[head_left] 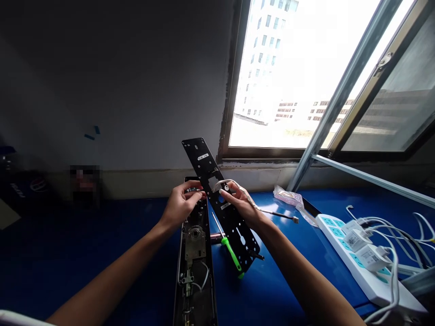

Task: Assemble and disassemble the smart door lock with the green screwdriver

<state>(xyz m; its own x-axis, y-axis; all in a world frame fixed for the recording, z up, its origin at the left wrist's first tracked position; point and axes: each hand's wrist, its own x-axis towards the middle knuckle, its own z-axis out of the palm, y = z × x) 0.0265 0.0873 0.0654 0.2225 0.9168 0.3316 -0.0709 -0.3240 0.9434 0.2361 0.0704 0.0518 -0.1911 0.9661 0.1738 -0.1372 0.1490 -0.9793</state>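
My left hand (181, 204) is closed at the upper end of a long black lock housing (210, 280), its fingertips pinching a small strip that looks like a circuit board (194, 190). Thumb and fingers of my right hand (243, 203) grip a perforated black metal plate (200, 164), tilted beside the housing. A pale cable (249, 199) runs over that hand and ends in a small white connector (295, 220). Inside the housing are a metal lock mechanism (195, 244) and a white wire (206, 277). A screwdriver with a green handle (231, 254) lies between housing and plate.
On the blue table (136, 253), a white power strip (335, 233) with plugged-in chargers and tangled cables stands at the right. A clear plastic bag (288, 197) lies near the wall. A metal frame bar (367, 179) crosses before the window.
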